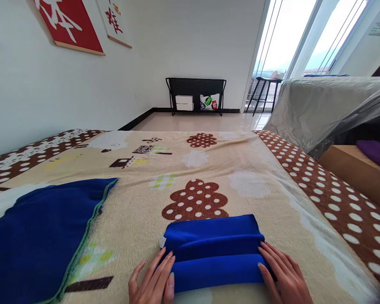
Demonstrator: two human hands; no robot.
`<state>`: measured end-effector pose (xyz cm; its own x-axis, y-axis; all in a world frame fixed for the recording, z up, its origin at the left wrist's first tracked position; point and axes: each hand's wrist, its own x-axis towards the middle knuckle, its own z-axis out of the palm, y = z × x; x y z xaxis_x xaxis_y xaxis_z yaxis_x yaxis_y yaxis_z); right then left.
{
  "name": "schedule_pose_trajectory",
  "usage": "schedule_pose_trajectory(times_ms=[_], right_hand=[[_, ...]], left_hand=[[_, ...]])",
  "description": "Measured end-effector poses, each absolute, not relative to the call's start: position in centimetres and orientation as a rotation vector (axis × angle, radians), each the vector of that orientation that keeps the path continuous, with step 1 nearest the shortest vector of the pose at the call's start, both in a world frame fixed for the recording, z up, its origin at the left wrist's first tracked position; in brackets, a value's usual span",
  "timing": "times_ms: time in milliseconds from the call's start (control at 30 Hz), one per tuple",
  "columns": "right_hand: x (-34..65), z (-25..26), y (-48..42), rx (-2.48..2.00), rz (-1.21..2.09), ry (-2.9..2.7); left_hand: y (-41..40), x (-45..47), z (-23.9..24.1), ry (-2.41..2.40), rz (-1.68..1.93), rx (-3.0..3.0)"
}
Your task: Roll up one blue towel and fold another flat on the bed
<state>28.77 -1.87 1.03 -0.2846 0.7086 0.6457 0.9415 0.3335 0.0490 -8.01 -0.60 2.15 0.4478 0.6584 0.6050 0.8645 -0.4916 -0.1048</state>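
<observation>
A folded blue cloth [215, 249] lies on the patterned blanket close in front of me, its near part turned over into a smooth band. A small white tag [162, 241] sticks out at its left end. My left hand [153, 278] rests with fingers stretched out on that left end. At the right end, my right hand [283, 270] touches the cloth with its fingertips and thumb, fingers extended and apart. Farther left, a larger dark blue cloth [50, 232] with a green stitched edge lies spread out, apart from both hands.
The beige blanket [139, 202] with brown polka-dot borders covers the surface before me. Beyond it stands a black rack [196, 86] with white boxes. On the right are a plastic-covered piece of furniture [329, 101], a cardboard-coloured box [345, 169] and a black stool [266, 90] by the window.
</observation>
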Motion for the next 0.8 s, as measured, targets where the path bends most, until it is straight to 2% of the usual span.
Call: schedule_pose_trajectory(times_ms=[167,267,400,600,800], right_hand=[[22.5,2.1,-0.7,-1.221,-0.476,-2.15],[19.8,2.0,0.1,-1.126,-0.448,-2.24],[22.1,0.7,0.0,-1.348,-0.475,-2.232],[28.7,-0.6,-1.4,-1.535,-0.645,-2.135],[23.0,1.2,-0.7,-1.323,-0.571,-2.167]], left_hand=[[0.3,-1.9,3.3,-0.972,-0.695,-2.473],[1.1,0.2,3.0,-0.965,-0.585,-2.439],[1.1,-2.8,1.9,-1.09,-0.52,-2.35],[-0.4,-8.7,0.8,-1.289,-0.654,-2.217],[0.1,-2.5,2.6,-1.081,-0.643,-2.344]])
